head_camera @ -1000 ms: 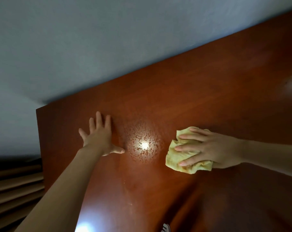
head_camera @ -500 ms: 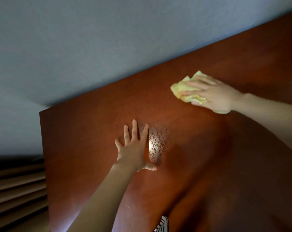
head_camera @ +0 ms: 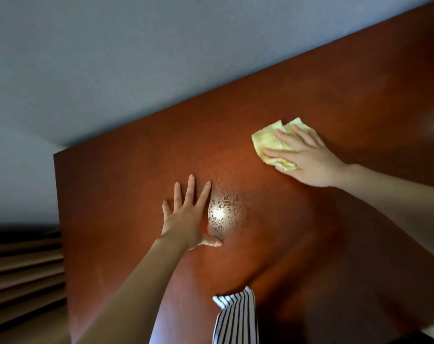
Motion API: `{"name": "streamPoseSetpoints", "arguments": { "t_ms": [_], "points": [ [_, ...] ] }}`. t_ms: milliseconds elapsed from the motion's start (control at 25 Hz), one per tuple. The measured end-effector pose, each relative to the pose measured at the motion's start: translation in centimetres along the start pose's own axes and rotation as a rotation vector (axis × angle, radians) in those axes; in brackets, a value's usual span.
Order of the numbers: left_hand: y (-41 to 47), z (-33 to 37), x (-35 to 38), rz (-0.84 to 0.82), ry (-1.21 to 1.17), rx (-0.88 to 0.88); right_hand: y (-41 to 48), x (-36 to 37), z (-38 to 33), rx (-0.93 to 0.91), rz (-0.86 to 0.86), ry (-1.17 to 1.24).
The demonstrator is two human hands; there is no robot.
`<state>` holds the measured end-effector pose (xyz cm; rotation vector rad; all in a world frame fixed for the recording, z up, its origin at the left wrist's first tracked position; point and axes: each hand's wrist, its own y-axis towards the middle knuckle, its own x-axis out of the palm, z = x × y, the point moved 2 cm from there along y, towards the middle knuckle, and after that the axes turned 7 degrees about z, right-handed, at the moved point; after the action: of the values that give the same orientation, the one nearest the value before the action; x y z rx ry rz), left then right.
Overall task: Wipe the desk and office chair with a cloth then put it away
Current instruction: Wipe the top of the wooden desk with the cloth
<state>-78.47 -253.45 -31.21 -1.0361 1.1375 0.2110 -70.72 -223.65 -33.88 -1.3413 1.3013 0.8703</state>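
A reddish-brown wooden desk [head_camera: 116, 219] fills most of the view, with a glare spot and wet streaks near its middle. A crumpled yellow cloth [head_camera: 270, 142] lies on the desk toward the back right. My right hand [head_camera: 307, 157] presses flat on the cloth with straight, spread fingers. My left hand [head_camera: 188, 214] rests palm-down on the bare desk left of the glare, fingers spread and straight. The office chair is not in view.
A grey-blue wall [head_camera: 161, 58] runs along the desk's far edge and left side. Brown slatted boards [head_camera: 22, 281] lie below the desk's left edge. A black-and-white striped piece of clothing [head_camera: 235, 319] hangs at the bottom middle.
My right hand swept the cloth from the desk's middle up toward the far edge, then back down a little. My left hand stays planted on the desk; the view shifted.
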Motion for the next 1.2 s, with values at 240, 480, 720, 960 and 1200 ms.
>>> {"name": "streamPoseSetpoints", "arguments": {
  "t_ms": [240,480,720,960,1200],
  "points": [
    [-3.8,1.2,2.8,-0.009,0.037,0.042,-10.4,2.3,-6.3,-0.187,0.054,-0.074],
    [-6.6,1.9,4.6,-0.059,-0.002,0.071,-19.7,5.7,-11.0,-0.474,0.025,0.078],
    [-6.6,1.9,4.4,-0.099,-0.019,0.07,-19.3,4.1,-5.3,-0.535,0.079,-0.076],
    [-6.6,2.0,4.7,-0.051,-0.02,0.065,-14.3,1.2,2.5,-0.037,0.159,0.002],
    [-6.4,1.6,4.2,-0.018,-0.092,0.069,-6.0,1.0,0.6,0.278,0.227,0.009]
  ]
}}
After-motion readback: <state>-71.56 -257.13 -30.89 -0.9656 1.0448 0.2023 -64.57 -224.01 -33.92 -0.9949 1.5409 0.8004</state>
